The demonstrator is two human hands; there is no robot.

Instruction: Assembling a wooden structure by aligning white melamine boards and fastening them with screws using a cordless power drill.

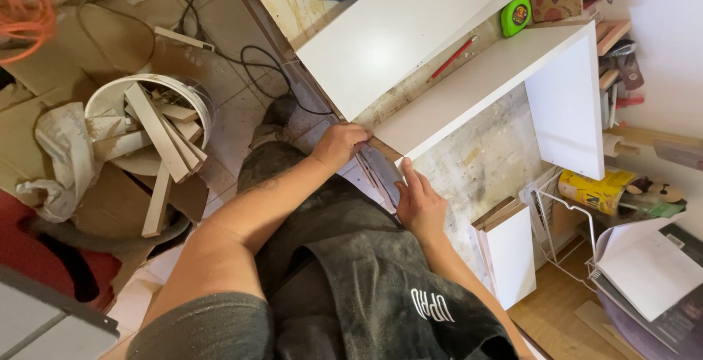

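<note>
My left hand (341, 144) grips the near end of a long white board (469, 85) that stands on edge on the stained workbench (483, 158), joined at its far end to a second white panel (565, 107). My right hand (419, 202) rests flat, fingers together, against the bench edge just below that board end, touching a thin strip there. A larger white panel (399, 30) lies flat behind the board. A red pencil (452, 58) lies between the two panels.
A green tape measure (516, 16) sits on the bench. A white bucket (150, 122) of wood offcuts stands on the floor at left, with black cables (242, 60) nearby. A stack of small white panels (509, 250) leans at right beside a wire rack (560, 217).
</note>
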